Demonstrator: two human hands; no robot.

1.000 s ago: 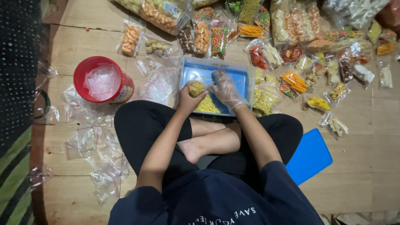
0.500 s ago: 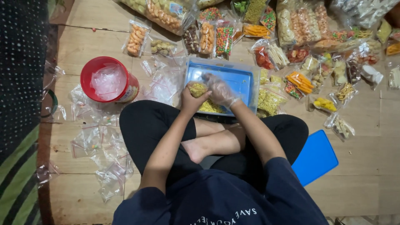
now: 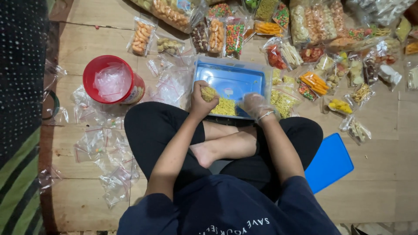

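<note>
left hand gripping snack bag | wooden floor | snack packets scattered

Counted in view: one blue tub, one blue lid, one red bucket. Two hands are seen: left hand and right hand, the latter in one clear glove. One heap of yellow snack is counted. Filled bags and empty bags are too many to be counted exactly.
</note>
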